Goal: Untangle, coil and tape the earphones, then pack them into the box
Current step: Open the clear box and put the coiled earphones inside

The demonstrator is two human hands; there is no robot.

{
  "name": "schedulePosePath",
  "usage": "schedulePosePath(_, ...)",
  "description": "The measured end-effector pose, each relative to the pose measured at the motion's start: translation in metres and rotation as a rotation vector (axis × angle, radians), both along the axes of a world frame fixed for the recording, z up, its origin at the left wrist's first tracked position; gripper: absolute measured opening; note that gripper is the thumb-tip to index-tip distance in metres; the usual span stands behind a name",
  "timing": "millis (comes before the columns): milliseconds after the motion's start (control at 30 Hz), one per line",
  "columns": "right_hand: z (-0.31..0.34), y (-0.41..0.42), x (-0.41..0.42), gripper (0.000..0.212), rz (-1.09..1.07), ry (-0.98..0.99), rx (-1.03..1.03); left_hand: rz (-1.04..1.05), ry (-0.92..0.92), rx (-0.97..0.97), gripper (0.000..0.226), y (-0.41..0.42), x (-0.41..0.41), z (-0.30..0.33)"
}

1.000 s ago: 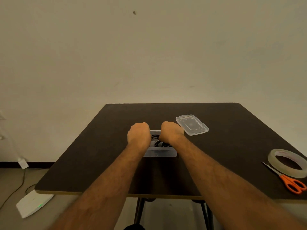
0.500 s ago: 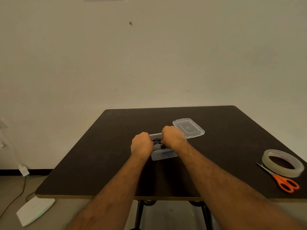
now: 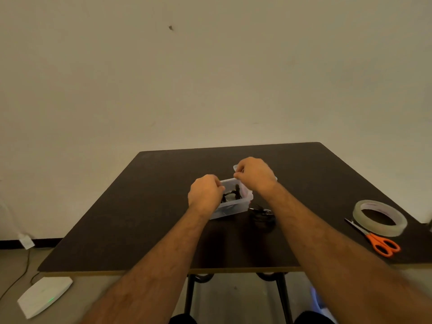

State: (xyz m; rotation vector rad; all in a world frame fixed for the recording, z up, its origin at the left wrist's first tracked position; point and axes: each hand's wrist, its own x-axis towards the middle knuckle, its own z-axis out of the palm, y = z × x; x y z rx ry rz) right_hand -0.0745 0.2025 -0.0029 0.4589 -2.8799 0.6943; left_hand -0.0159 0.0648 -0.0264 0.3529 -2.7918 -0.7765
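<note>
Bottom left of frame: flat white device (image 3: 43, 296) with a green light on the floor, cable running off to the left edge; black table legs (image 3: 190, 298) at bottom centre under the near edge of the dark brown square tabletop (image 3: 131, 230).

Lower right on the table: orange-handled scissors (image 3: 379, 243), blades pointing up-left, lying just beside a roll of clear tape (image 3: 379, 217); the blade tips pass under or against the roll's near edge, cannot tell which.

Centre, right of the box and just beside its near right corner: a black coiled cable bundle (image 3: 261, 215) lying on the tabletop, low contrast, detail unclear.

Centre: clear plastic rectangular box (image 3: 236, 205), open, tilted slightly clockwise in frame; black earphones (image 3: 232, 194) sit inside it, a loop and one upright stub visible.

Left hand (image 3: 205, 195) over the box's left end, fingers curled down into it, fingertips at the earphone cable; whether it actually pinches the cable, cannot tell.

Right hand (image 3: 254, 175) above the box's far right corner, thumb and forefinger pinched together; what is between them is too small to see.

Behind the right hand: clear plastic lid (image 3: 235, 168), mostly hidden, only an edge showing.

Far: plain beige wall (image 3: 210, 78), one small dark mark upper centre.
</note>
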Motion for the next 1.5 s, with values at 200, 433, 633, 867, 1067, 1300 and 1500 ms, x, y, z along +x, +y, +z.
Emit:
schedulePosePath(200,-0.012,0.064,-0.005,0.007,-0.142,-0.098,-0.025,-0.173,-0.048,-0.088,0.020,0.058,0.003,-0.001)
schedulePosePath(433,-0.038,0.091,0.011,0.025,-0.213,-0.456,-0.016,-0.069,-0.262,-0.108,0.040,0.076,0.010,-0.025)
schedulePosePath(633,-0.049,0.083,0.022,0.020,-0.199,-0.532,-0.087,-0.004,-0.356,0.072,0.030,0.074,0.011,-0.037)
schedulePosePath(867,-0.043,0.090,0.031,0.013,-0.171,-0.551,-0.207,-0.015,-0.411,0.217,0.025,0.078,0.016,-0.039)
schedulePosePath(1067,-0.019,0.098,0.036,0.012,-0.106,-0.471,-0.293,-0.086,-0.318,0.429,0.019,0.074,0.018,-0.029)
schedulePosePath(1300,0.013,0.071,0.027,0.010,-0.050,-0.349,-0.425,-0.079,-0.111,0.675,0.015,0.038,0.009,0.004)
schedulePosePath(1500,0.009,0.021,0.003,0.008,-0.064,-0.268,-0.284,0.023,-0.038,0.362,0.020,-0.003,-0.011,0.007)
